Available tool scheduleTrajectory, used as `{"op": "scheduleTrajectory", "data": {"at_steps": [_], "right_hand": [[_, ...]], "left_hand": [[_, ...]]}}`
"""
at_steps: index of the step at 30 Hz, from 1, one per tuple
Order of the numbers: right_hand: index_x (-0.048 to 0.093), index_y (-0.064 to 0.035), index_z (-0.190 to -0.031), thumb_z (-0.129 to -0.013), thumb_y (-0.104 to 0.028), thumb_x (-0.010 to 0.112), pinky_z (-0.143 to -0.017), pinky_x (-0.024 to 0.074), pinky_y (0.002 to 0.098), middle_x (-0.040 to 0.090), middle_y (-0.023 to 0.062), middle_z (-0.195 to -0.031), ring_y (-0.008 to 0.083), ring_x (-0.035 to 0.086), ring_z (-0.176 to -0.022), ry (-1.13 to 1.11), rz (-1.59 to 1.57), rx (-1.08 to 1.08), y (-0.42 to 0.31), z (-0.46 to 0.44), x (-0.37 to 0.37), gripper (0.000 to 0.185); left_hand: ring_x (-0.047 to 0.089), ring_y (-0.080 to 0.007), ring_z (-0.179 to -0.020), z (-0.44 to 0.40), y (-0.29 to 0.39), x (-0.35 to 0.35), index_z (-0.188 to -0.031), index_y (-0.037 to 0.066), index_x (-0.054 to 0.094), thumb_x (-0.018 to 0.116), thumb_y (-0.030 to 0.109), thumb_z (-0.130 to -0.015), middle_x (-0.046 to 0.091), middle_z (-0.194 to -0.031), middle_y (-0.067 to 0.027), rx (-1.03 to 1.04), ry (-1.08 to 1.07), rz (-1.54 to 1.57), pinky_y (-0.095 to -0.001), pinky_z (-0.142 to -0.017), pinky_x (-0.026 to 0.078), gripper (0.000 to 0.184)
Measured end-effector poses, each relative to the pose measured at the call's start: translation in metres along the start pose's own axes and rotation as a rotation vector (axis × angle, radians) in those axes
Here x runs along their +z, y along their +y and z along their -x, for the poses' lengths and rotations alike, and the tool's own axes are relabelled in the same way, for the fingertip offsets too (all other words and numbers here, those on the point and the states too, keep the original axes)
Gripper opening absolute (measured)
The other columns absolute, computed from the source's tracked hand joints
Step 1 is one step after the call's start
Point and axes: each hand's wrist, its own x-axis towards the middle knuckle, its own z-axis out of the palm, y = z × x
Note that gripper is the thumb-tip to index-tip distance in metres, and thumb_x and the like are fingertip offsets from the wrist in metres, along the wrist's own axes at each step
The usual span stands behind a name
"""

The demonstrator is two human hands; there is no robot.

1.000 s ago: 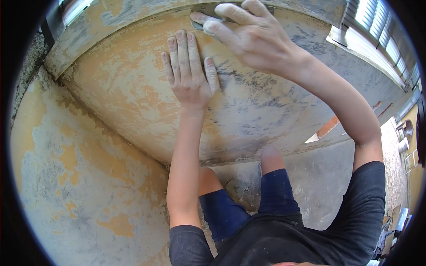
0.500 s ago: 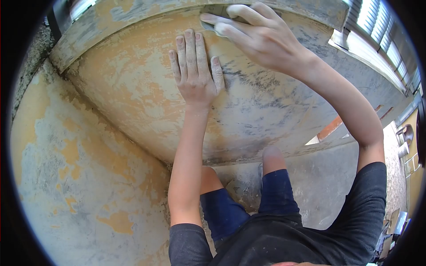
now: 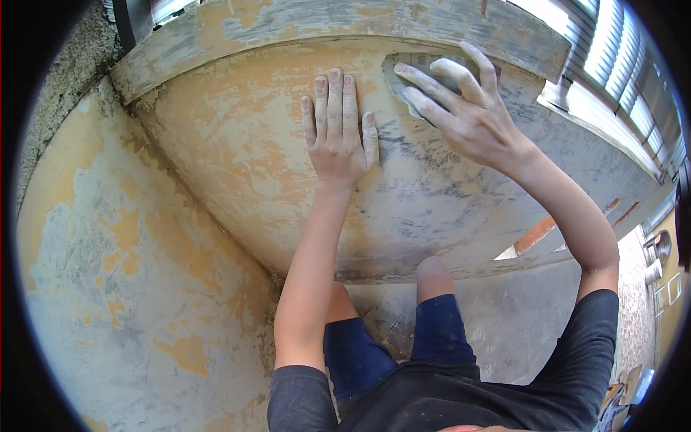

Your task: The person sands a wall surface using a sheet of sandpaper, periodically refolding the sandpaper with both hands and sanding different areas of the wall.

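A dark grey sheet of sandpaper [image 3: 416,63], with printing on its back, lies against the patchy orange-and-grey wall [image 3: 237,158] just below the ledge. My right hand [image 3: 468,108] holds it to the wall with dusty, spread fingertips, the paper beneath them. Left of it, my left hand [image 3: 337,140] rests flat on the wall, fingers pointing up and thumb apart, holding nothing. White dust coats the fingers of both hands.
Above the hands runs a projecting ledge [image 3: 302,25]. A second patchy wall [image 3: 129,288] meets this one at a corner on the left. Slots [image 3: 533,236] cut the wall at lower right. My knees [image 3: 434,277] are close to the wall's base.
My right hand has moved right and slightly down across the wall with the sandpaper. The left hand stays flat on the wall while the camera view has shifted.
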Motion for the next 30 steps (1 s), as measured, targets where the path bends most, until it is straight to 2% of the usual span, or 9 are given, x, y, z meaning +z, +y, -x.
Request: {"op": "scheduleTrajectory", "data": {"at_steps": [4, 9, 15, 17, 18, 20, 21, 25, 30], "right_hand": [[0.071, -0.0172, -0.122, -0.098, -0.018, 0.065, -0.126, 0.0296, 0.0547, 0.062, 0.0034, -0.148, 0.0219, 0.052, -0.132, -0.035, 0.037, -0.042, -0.007, -0.004, -0.001, 0.025], [0.067, -0.0011, -0.134, -0.093, -0.016, 0.066, -0.112, 0.0445, 0.0429, 0.061, 0.0079, -0.150, 0.0265, 0.052, -0.129, 0.011, -0.040, -0.025, 0.003, 0.001, 0.004, 0.043], [0.072, 0.0009, -0.125, -0.088, -0.013, 0.070, -0.094, 0.0528, 0.0387, 0.070, 0.0108, -0.137, 0.0265, 0.057, -0.117, 0.132, -0.096, -0.065, 0.001, 0.000, 0.004, 0.039], [0.073, 0.0007, -0.121, -0.087, -0.013, 0.071, -0.092, 0.0534, 0.0386, 0.071, 0.0116, -0.133, 0.0260, 0.058, -0.113, 0.162, -0.125, -0.089, 0.001, 0.002, 0.004, 0.036], [0.074, 0.0005, -0.117, -0.087, -0.013, 0.071, -0.090, 0.0540, 0.0384, 0.073, 0.0125, -0.129, 0.0254, 0.058, -0.110, 0.196, -0.148, -0.109, 0.001, 0.002, 0.006, 0.034], [0.074, 0.0001, -0.113, -0.085, -0.014, 0.072, -0.090, 0.0541, 0.0393, 0.073, 0.0123, -0.126, 0.0252, 0.058, -0.108, 0.249, -0.223, -0.130, -0.013, 0.010, 0.004, 0.032], [0.073, -0.0003, -0.109, -0.083, -0.015, 0.073, -0.090, 0.0543, 0.0402, 0.072, 0.0121, -0.123, 0.0250, 0.058, -0.106, 0.288, -0.300, -0.154, -0.022, 0.016, -0.001, 0.030], [0.070, -0.0034, -0.108, -0.077, -0.022, 0.073, -0.096, 0.0528, 0.0452, 0.067, 0.0101, -0.119, 0.0282, 0.059, -0.112, 0.061, -0.537, -0.156, -0.061, 0.041, -0.019, 0.036], [0.066, -0.0058, -0.130, -0.071, -0.028, 0.078, -0.105, 0.0464, 0.0503, 0.058, 0.0121, -0.141, 0.0326, 0.052, -0.135, -0.015, -0.483, -0.092, -0.075, 0.059, -0.028, 0.064]], "left_hand": [[0.038, -0.0334, -0.156, 0.000, 0.001, 0.000, -0.156, 0.001, 0.051, 0.049, 0.029, -0.106, 0.047, -0.164, -0.0166, -0.001, 0.002, -0.003, -0.0503, -0.130, 0.022, 0.057], [0.039, -0.0326, -0.155, 0.001, 0.000, -0.001, -0.155, 0.003, 0.052, 0.050, 0.029, -0.105, 0.047, -0.164, -0.0158, -0.013, 0.001, -0.005, -0.0501, -0.130, 0.023, 0.057], [0.045, -0.0326, -0.151, -0.005, 0.005, -0.007, -0.153, 0.003, 0.055, 0.055, 0.027, -0.104, 0.050, -0.162, -0.0138, -0.020, 0.032, 0.026, -0.0504, -0.129, 0.025, 0.054], [0.059, -0.0331, -0.135, -0.010, 0.017, -0.018, -0.143, 0.001, 0.063, 0.056, 0.023, -0.107, 0.065, -0.144, -0.0157, -0.106, 0.127, 0.120, -0.0453, -0.117, 0.039, 0.042], [0.059, -0.0331, -0.135, -0.018, 0.026, -0.030, -0.143, 0.001, 0.063, 0.056, 0.023, -0.107, 0.065, -0.144, -0.0157, -0.097, 0.134, 0.116, -0.0453, -0.117, 0.039, 0.042], [0.067, -0.0235, -0.114, -0.030, 0.052, -0.059, -0.127, 0.000, 0.071, 0.061, 0.021, -0.108, 0.071, -0.129, -0.0151, -0.636, -0.115, 0.666, -0.0368, -0.096, 0.052, 0.030], [0.067, -0.0135, -0.101, -0.033, 0.069, -0.060, -0.115, -0.001, 0.075, 0.063, 0.023, -0.109, 0.073, -0.119, -0.0122, -0.932, -0.019, 0.945, -0.0286, -0.081, 0.055, 0.027], [0.062, -0.0054, -0.082, 0.008, 0.091, -0.089, -0.106, -0.003, 0.075, 0.068, 0.022, -0.107, 0.075, -0.092, -0.0003, -1.093, -0.260, 1.313, -0.0257, -0.072, 0.052, 0.026], [0.061, -0.0039, -0.081, 0.024, 0.091, -0.096, -0.110, -0.003, 0.076, 0.065, 0.022, -0.109, 0.074, -0.092, -0.0002, -1.159, -0.315, 1.341, -0.0243, -0.070, 0.051, 0.027]]}}
